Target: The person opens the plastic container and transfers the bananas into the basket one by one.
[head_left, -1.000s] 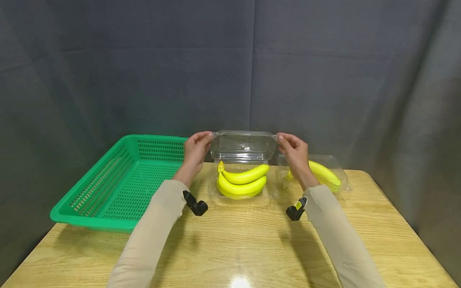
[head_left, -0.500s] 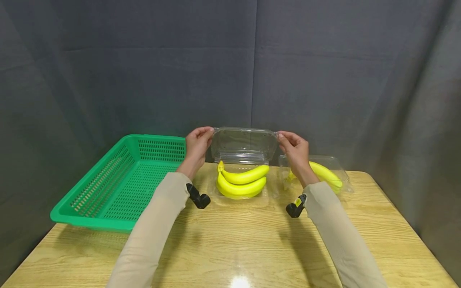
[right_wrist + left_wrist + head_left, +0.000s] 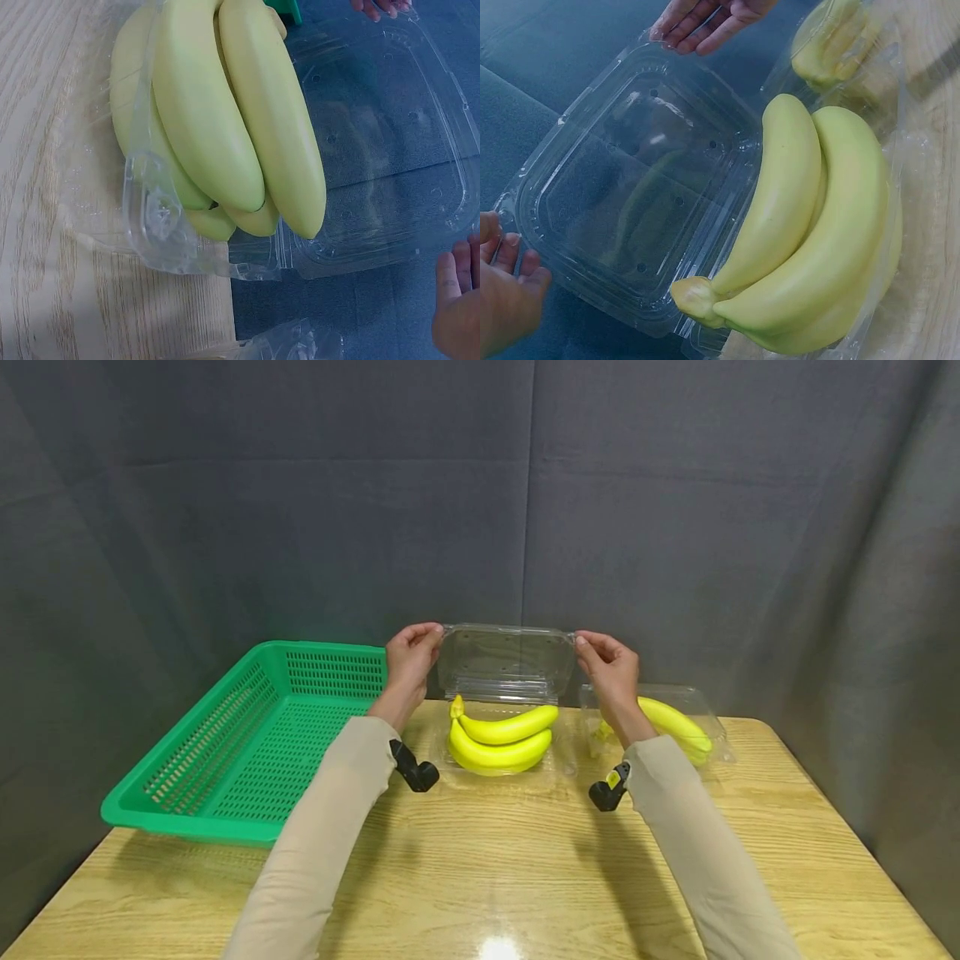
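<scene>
A bunch of yellow bananas [image 3: 501,752] lies in the base [image 3: 161,214] of a clear plastic clamshell container. Its hinged lid [image 3: 510,653] stands raised behind the fruit, tilted back toward the curtain. At the lid's left corner, my left hand [image 3: 409,667] pinches the edge between thumb and fingers. My right hand [image 3: 613,675] pinches the opposite corner, seen most plainly in the head view. Only parts of both hands show in the wrist views. The bananas' stem end points left, and several fingers of fruit are stacked in the bunch.
A green perforated basket [image 3: 262,760] stands on the left of the wooden table [image 3: 487,860]. To the right, partly behind my right wrist, sits a second clear container [image 3: 693,695] with a banana bunch [image 3: 675,727]. A dark grey curtain [image 3: 480,510] hangs behind the table.
Both hands have lifted the lid's edge slightly upward and back since a second ago. Over the last half second they barely move. The bananas stay in place.
</scene>
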Tool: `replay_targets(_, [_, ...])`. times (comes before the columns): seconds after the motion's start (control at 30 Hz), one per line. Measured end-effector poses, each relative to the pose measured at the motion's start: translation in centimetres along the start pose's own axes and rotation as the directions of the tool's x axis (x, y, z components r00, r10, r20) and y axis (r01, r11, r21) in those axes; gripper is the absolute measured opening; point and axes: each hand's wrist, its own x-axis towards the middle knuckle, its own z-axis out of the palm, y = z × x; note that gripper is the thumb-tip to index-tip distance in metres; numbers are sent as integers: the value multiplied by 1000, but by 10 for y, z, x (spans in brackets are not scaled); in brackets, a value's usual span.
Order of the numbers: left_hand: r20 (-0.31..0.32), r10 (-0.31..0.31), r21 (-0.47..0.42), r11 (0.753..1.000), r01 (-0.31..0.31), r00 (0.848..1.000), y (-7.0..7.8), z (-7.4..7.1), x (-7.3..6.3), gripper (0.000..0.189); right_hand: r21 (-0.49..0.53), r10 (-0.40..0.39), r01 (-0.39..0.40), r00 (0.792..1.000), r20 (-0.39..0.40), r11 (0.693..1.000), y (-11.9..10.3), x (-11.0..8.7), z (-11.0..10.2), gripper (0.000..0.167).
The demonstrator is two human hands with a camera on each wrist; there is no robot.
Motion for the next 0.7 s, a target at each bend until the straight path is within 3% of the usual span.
replay_targets(0.27, [-20,14,-25,1000,-15,1000,-3,0,0,15,9,-9,9,1000,-13,1000,0,0,2,33])
replay_targets(0.53, [-21,25,94,995,-23,999,-8,-2,2,24,-5,9,-9,1000,-19,1000,2,0,2,33])
replay_targets(0.7, [-11,1,88,996,0,1000,-11,-5,2,25,-25,35,-36,999,-20,999,6,-1,1,35])
